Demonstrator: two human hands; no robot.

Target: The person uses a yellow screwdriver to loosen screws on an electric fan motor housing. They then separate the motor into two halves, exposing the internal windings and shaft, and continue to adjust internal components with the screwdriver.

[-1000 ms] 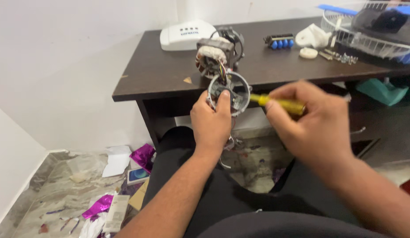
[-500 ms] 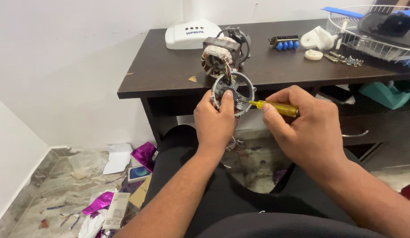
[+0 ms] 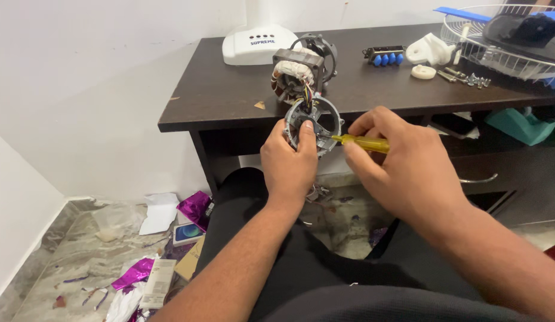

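Two hands work at the front edge of a dark table. The left hand has its fingers curled tight around a round grey metal housing, thumb pressed on its near rim, holding it upright just in front of the table edge. The right hand has its fingers closed on the yellow handle of a screwdriver; the shaft lies about level and the tip reaches into the open middle of the housing. Whether the tip sits on a screw cannot be made out.

Coloured wires run from the housing up to a motor with copper windings, which stands on the table just behind it. A black ring leans behind the motor. Left of it lies a white cover. Further right along the table are a black switch block with blue buttons, a white plastic part, a small white cap and a few loose screws. A wire grille rests at the far right corner, with a dark thing lying in it.

Below the table top, on the right, a teal object sits on a shelf. The person's lap in dark clothing fills the bottom of the view. On the marble floor to the left lie scraps of white paper, purple foil and small boxes.
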